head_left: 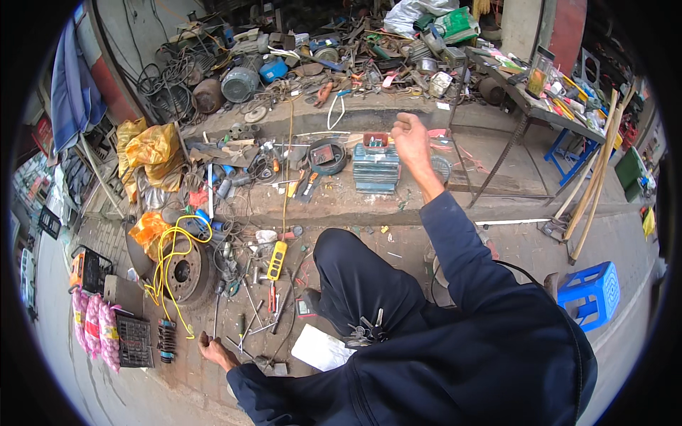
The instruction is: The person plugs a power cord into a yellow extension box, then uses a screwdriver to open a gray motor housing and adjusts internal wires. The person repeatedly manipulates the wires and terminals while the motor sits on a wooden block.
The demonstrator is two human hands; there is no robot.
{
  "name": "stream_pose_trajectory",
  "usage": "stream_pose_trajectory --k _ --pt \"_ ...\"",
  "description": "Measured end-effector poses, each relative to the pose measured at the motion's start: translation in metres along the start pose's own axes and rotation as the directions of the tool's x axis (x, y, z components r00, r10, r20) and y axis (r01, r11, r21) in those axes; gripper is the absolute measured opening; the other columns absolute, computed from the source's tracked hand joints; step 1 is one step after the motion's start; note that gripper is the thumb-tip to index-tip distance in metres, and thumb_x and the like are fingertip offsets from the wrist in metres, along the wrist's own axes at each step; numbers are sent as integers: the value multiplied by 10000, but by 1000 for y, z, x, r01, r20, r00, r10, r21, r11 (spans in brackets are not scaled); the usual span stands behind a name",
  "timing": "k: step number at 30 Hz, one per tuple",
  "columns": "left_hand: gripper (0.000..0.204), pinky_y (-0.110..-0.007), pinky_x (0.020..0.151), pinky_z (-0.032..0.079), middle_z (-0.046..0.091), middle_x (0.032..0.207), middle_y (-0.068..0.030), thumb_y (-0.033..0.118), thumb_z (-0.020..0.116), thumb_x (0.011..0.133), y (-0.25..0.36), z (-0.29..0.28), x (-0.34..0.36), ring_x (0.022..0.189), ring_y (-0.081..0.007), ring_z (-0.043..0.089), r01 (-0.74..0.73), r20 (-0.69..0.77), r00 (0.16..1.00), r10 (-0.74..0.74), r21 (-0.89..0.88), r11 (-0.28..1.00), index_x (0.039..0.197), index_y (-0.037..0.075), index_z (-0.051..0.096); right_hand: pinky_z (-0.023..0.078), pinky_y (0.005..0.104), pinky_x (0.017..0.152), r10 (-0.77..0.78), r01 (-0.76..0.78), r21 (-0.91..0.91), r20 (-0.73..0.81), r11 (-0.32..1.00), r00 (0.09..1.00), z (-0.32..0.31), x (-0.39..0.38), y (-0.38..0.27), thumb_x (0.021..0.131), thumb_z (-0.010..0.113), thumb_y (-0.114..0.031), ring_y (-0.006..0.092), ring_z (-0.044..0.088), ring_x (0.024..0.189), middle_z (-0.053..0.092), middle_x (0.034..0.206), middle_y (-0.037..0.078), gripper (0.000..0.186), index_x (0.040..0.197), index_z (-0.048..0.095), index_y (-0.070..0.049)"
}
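My left hand (215, 353) is low at the left, its fingers curled at the end of a long thin metal tool (216, 312) with a dark far end. My right hand (410, 138) is raised ahead with its fingers bent together; whatever they may hold cannot be made out. Just left of it, a small red box (375, 140) of small parts rests on a finned, blue-grey motor housing (376, 170). Between my hands lie a yellow pendant-type controller (277, 260), a red-handled screwdriver (273, 297) and a small red-and-grey meter (305, 307).
A wheel rim (186, 270) draped with yellow cord (165, 266) lies at left, near a coil-spring shock absorber (166, 341). White paper (323, 348) lies by my knee. Scrap and motors (240, 85) heap up behind the step. At right stand a cluttered table (522, 92) and a blue stool (597, 295).
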State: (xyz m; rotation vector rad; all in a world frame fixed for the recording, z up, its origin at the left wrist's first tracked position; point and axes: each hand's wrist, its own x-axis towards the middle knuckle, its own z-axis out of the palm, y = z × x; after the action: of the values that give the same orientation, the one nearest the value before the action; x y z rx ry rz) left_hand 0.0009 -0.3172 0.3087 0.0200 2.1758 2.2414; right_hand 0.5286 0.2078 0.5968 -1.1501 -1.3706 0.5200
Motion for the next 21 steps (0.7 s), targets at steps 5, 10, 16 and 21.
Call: stream_pose_trajectory --k 5,10,16,21 --pt "539 -279 842 520 666 1279 -120 -174 470 839 -14 29 3 1088 -197 641 33 33 999 -34 42 999 1329 -46 653 590 381 923 70 -81 120 94 989 993 31 -38 -27 917 671 -69 271 744 1046 760 1164 200 435 1336 640 44" --pt "605 -265 786 484 603 1085 -46 -202 543 702 -28 52 -3 936 -159 569 55 83 994 -65 120 991 1273 -42 659 591 353 912 147 -182 190 186 965 971 98 -74 -21 908 644 -23 238 735 1036 759 1169 166 434 1338 636 33" --pt "551 -257 752 467 605 1038 -32 -188 529 748 -43 69 -4 827 -127 539 89 212 973 -97 43 995 1268 -54 651 592 442 905 47 -89 104 350 991 936 204 -120 -24 914 611 -21 364 722 1054 700 1191 248 431 1335 600 73" --pt "596 -264 793 453 567 1043 -4 -202 572 735 -47 73 3 857 -113 504 114 273 954 -125 54 992 1303 -38 641 568 547 871 42 0 -77 541 997 840 252 -152 -3 909 607 -53 463 685 1016 588 1261 284 465 1348 523 76"
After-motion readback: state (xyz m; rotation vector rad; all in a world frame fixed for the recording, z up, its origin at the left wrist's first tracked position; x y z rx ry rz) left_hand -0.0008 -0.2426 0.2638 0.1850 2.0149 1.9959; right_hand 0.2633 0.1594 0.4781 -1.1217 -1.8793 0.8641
